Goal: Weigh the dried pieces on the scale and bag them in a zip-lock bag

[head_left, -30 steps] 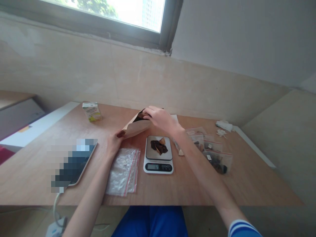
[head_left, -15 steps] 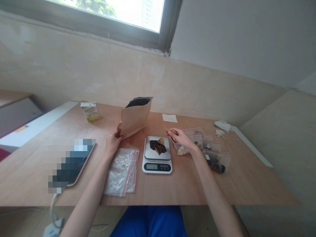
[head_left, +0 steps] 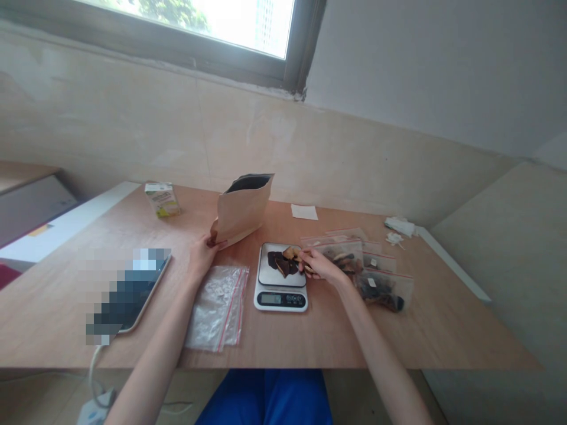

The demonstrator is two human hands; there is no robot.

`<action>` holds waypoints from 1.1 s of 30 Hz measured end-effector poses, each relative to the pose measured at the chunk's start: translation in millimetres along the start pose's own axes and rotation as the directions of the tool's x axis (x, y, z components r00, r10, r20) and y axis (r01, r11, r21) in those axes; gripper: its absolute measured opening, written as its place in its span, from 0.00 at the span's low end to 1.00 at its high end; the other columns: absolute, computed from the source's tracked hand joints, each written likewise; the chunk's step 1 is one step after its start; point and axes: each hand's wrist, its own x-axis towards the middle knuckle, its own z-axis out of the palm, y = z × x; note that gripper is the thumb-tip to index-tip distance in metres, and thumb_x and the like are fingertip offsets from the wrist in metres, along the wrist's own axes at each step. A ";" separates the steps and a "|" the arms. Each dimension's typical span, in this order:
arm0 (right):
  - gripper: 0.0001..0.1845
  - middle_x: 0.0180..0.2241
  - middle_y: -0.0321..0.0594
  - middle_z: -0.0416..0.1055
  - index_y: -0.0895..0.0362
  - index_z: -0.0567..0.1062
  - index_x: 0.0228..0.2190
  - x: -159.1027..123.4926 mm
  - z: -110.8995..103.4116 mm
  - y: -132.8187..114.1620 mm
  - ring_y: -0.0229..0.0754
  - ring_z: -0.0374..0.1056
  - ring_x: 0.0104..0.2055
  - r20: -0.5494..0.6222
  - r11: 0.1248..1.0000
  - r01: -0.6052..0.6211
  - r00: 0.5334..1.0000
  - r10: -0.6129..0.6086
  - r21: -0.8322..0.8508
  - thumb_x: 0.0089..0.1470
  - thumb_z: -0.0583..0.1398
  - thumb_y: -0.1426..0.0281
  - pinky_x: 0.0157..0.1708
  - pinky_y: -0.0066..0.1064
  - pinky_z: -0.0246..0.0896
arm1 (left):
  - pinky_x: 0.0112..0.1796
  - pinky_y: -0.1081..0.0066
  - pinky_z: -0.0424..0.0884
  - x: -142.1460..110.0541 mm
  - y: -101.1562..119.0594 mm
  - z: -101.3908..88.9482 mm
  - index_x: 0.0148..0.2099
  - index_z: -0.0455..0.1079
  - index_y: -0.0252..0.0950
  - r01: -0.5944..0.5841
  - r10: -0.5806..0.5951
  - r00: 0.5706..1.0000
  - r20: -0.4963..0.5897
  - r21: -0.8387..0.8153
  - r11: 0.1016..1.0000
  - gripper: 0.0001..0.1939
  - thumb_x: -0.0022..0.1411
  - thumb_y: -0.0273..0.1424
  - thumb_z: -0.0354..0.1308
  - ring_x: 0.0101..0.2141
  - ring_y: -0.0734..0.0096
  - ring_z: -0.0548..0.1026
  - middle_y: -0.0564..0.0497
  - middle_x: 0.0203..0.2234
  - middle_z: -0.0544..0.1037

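The wooden table [head_left: 398, 336] is spanning the view, its pale, smooth surface carrying everything here. On it, a kraft paper pouch [head_left: 241, 215] with a black inner lining is standing upright near the scale, its long axis tilting slightly rightward and its open mouth facing up. Just right of it sits the digital kitchen scale [head_left: 280, 299]. The left hand [head_left: 202, 258] is resting at the pouch's lower corner with its fingers curled against the paper; whether they are gripping, I cannot tell. The right hand [head_left: 319, 264] has moved from above the zip bags [head_left: 384, 289] to the scale's right edge, its fingers pointing left and pinching a small brown piece [head_left: 305, 260]. Dark, glossy chunks [head_left: 280, 264] are lying heaped on the steel platform [head_left: 270, 277], a tan fragment among them.
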 end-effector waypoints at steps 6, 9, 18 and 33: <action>0.03 0.13 0.27 0.64 0.55 0.58 0.35 3.6 5.7 -9.8 0.29 0.51 0.08 -0.011 0.995 -0.048 0.999 0.048 -0.090 0.58 0.50 0.69 0.08 0.18 0.35 | 0.32 0.68 0.66 2.0 -4.6 2.0 0.34 0.72 0.35 -0.016 0.016 1.000 -0.002 -0.021 1.000 0.18 0.44 0.43 0.57 0.29 0.62 0.73 0.48 0.27 0.76; 0.02 0.13 0.26 0.62 0.55 0.59 0.32 4.0 3.2 -11.1 0.28 0.50 0.09 -0.044 0.992 -0.055 0.998 0.050 -0.111 0.57 0.49 0.71 0.08 0.17 0.34 | 0.32 0.68 0.67 2.8 -5.6 3.0 0.33 0.72 0.36 -0.007 0.007 1.000 -0.009 -0.016 1.000 0.17 0.44 0.43 0.57 0.29 0.63 0.73 0.49 0.27 0.76; 0.03 0.19 0.27 0.66 0.54 0.56 0.33 0.1 -1.5 -2.1 0.27 0.54 0.12 -0.050 0.996 -0.023 0.999 0.019 -0.081 0.57 0.49 0.69 0.10 0.16 0.39 | 0.32 0.69 0.67 1.1 -1.2 1.4 0.34 0.73 0.36 -0.018 0.018 1.000 -0.015 0.005 1.000 0.16 0.45 0.41 0.58 0.29 0.62 0.73 0.48 0.28 0.76; 0.08 0.17 0.30 0.63 0.57 0.65 0.26 7.6 -3.4 8.5 0.31 0.59 0.18 -0.169 0.940 0.172 0.959 -0.228 -0.293 0.52 0.59 0.68 0.17 0.20 0.47 | 0.31 0.68 0.67 -1.8 3.7 -0.3 0.33 0.73 0.35 -0.012 0.012 1.000 -0.012 -0.016 1.000 0.16 0.45 0.41 0.57 0.29 0.62 0.74 0.48 0.29 0.77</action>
